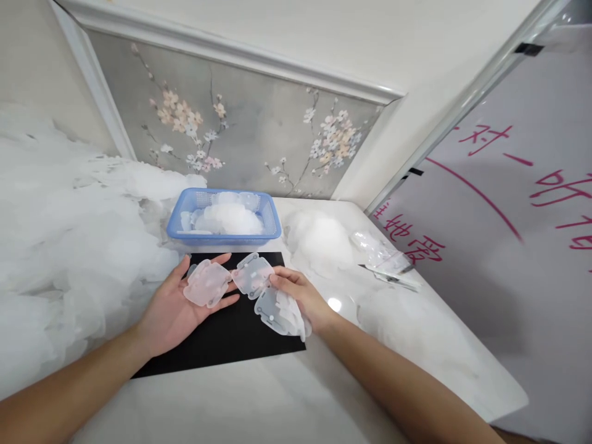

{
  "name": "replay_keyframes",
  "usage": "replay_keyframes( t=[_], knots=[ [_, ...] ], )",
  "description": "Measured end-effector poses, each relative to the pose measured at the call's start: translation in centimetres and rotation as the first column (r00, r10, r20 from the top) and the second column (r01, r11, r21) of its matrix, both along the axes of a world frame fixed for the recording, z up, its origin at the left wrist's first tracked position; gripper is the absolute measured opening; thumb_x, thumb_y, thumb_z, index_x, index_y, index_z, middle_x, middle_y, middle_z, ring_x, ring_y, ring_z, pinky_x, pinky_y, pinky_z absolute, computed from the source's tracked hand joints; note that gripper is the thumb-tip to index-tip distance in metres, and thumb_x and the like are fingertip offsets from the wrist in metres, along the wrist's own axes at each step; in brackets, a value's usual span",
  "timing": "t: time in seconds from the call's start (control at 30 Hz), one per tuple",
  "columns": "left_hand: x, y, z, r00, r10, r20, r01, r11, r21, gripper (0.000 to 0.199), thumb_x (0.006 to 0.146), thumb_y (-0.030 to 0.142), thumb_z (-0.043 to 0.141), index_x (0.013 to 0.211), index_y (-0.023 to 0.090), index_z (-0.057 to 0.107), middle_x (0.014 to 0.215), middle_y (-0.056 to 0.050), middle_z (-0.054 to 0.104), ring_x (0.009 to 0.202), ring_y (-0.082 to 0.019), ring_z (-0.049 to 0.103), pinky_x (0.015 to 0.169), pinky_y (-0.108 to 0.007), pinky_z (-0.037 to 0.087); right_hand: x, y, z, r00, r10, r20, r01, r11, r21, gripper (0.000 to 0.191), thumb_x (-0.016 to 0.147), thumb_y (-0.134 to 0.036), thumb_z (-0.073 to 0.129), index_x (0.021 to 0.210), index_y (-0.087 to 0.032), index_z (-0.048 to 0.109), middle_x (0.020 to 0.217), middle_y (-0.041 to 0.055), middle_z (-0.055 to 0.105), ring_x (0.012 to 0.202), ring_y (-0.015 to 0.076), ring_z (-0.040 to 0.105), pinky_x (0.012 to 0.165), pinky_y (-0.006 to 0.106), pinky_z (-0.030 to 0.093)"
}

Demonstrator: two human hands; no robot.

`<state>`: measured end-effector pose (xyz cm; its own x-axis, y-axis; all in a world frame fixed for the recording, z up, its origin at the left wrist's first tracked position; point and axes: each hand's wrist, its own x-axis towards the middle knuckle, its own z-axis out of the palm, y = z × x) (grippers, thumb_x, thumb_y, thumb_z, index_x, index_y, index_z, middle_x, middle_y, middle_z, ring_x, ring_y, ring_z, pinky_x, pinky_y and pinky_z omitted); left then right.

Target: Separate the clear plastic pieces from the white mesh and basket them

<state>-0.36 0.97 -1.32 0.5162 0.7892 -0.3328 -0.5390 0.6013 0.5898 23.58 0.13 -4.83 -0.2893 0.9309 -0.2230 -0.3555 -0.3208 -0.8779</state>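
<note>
Head: translucent piece [207, 285] across left fingers [226, 303]

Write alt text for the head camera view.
An open left hand supports a translucent white plastic piece; the right hand holds several similar pieces over a flat black rectangular mat. Behind stands a blue plastic basket holding more.
</note>
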Motion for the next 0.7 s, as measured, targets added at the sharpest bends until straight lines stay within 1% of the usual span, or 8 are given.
replay_keyframes(
  t=[0.13,0.27,0.33,0.4,0.47,0.57,0.63,0.7],
  knots=[
    [0.0,-0.2,0.2,1.000,-0.006,-0.024,0.006,1.000,0.002,0.075,0.096,0.059,0.044,0.157,0.017,0.033,0.130,-0.017,0.071,0.127,-0.035,0.060,0.112,-0.051,0.039,0.2,0.1,-0.3,0.995,-0.066,0.078,0.060,0.996,0.072,0.024,0.073,-0.041,0.076,0.079,-0.019,0.068,0.064,-0.0026,0.062,0.052,0.0109,0.051,0.051,0.023,0.038],
    [0.4,-0.6,0.7,0.998,0.013,-0.055,-0.016,0.999,-0.045,0.079,0.095,0.060,0.045,0.158,0.015,0.029,0.128,-0.020,0.071,0.128,-0.034,0.060,0.115,-0.049,0.036,0.1,-0.3,0.1,0.941,-0.073,0.330,-0.043,0.943,0.331,0.024,0.085,-0.039,0.059,0.073,-0.019,0.065,0.064,-0.0009,0.058,0.053,0.0121,0.048,0.052,0.025,0.037],
    [0.6,-0.9,0.8,0.999,-0.010,-0.034,0.008,0.998,-0.064,0.078,0.096,0.061,0.044,0.157,0.015,0.030,0.129,-0.020,0.071,0.128,-0.032,0.061,0.116,-0.047,0.034,-0.2,-0.8,0.3,0.868,-0.118,0.482,-0.150,0.863,0.482,0.021,0.086,-0.040,0.062,0.085,-0.020,0.067,0.064,-0.0022,0.058,0.055,0.0124,0.049,0.055,0.025,0.039],
    [0.6,-1.1,0.6,0.999,-0.054,-0.008,0.053,0.996,-0.072,0.076,0.097,0.062,0.043,0.156,0.016,0.033,0.130,-0.017,0.071,0.128,-0.030,0.061,0.117,-0.043,0.032,-0.7,-1.6,0.2,0.775,-0.208,0.597,-0.263,0.753,0.603,0.032,0.084,-0.043,0.070,0.109,-0.023,0.066,0.069,-0.0027,0.062,0.058,0.0130,0.054,0.058,0.024,0.042],
    [0.5,-1.4,0.1,0.994,-0.108,0.009,0.109,0.992,-0.061,0.073,0.096,0.063,0.043,0.154,0.019,0.038,0.135,-0.014,0.068,0.131,-0.028,0.059,0.116,-0.041,0.032,-1.3,-2.3,-0.3,0.670,-0.333,0.664,-0.378,0.617,0.690,0.049,0.084,-0.047,0.073,0.126,-0.026,0.060,0.072,-0.0018,0.067,0.060,0.0142,0.058,0.058,0.025,0.043],
    [0.4,-1.6,-0.6,0.979,-0.200,0.036,0.200,0.980,-0.013,0.071,0.094,0.067,0.044,0.151,0.025,0.045,0.145,-0.011,0.061,0.139,-0.030,0.049,0.110,-0.043,0.036,-2.2,-2.9,-1.0,0.550,-0.525,0.649,-0.506,0.410,0.759,0.053,0.088,-0.050,0.068,0.132,-0.024,0.056,0.069,-0.0002,0.070,0.058,0.0162,0.061,0.058,0.027,0.043],
    [0.4,-1.7,-0.9,0.969,-0.239,0.058,0.238,0.971,0.022,0.068,0.095,0.066,0.043,0.150,0.026,0.047,0.149,-0.010,0.058,0.142,-0.030,0.044,0.108,-0.043,0.038,-2.6,-3.0,-1.2,0.518,-0.593,0.617,-0.538,0.335,0.774,0.049,0.092,-0.048,0.064,0.133,-0.021,0.056,0.068,0.0006,0.071,0.057,0.0167,0.061,0.059,0.028,0.043],
    [0.4,-1.8,-1.0,0.966,-0.252,0.064,0.250,0.967,0.045,0.063,0.097,0.063,0.041,0.148,0.027,0.049,0.150,-0.009,0.057,0.143,-0.030,0.043,0.108,-0.043,0.037,-2.8,-3.0,-1.2,0.510,-0.625,0.591,-0.536,0.306,0.787,0.045,0.095,-0.046,0.061,0.132,-0.020,0.055,0.069,0.0011,0.071,0.056,0.0167,0.062,0.059,0.029,0.043]
  ],
)
